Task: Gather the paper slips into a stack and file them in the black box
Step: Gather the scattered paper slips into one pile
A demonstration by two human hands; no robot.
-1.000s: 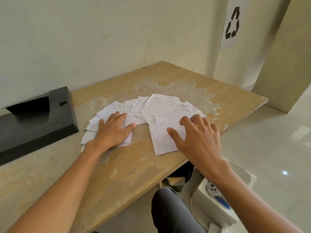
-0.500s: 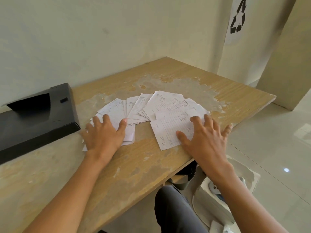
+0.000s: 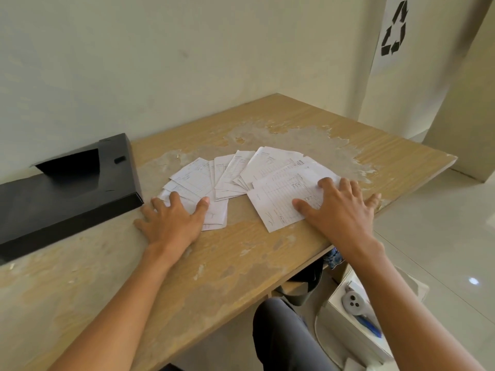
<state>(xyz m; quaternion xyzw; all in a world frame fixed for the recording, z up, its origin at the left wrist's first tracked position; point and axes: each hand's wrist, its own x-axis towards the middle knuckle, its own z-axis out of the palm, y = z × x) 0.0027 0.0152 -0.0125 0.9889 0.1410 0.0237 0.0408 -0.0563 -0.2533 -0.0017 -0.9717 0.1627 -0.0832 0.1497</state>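
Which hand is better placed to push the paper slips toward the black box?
Probably the right hand. It lies flat on the far end of the fanned paper slips, opposite the black box, so it can sweep them over. The left hand already sits beside the box.

The paper slips (image 3: 270,180) are white with faint grey printed lines and tables, a few small dark marks among them. The black box (image 3: 67,188) is plain matt black. The table (image 3: 241,263) is light tan wood-grain, its surface worn into pale grey-white blotches. The wall (image 3: 160,62) is off-white with a greenish cast. A white sheet (image 3: 393,33) on it bears a black recycling symbol of three arrows. The floor (image 3: 442,223) is glossy pale cream
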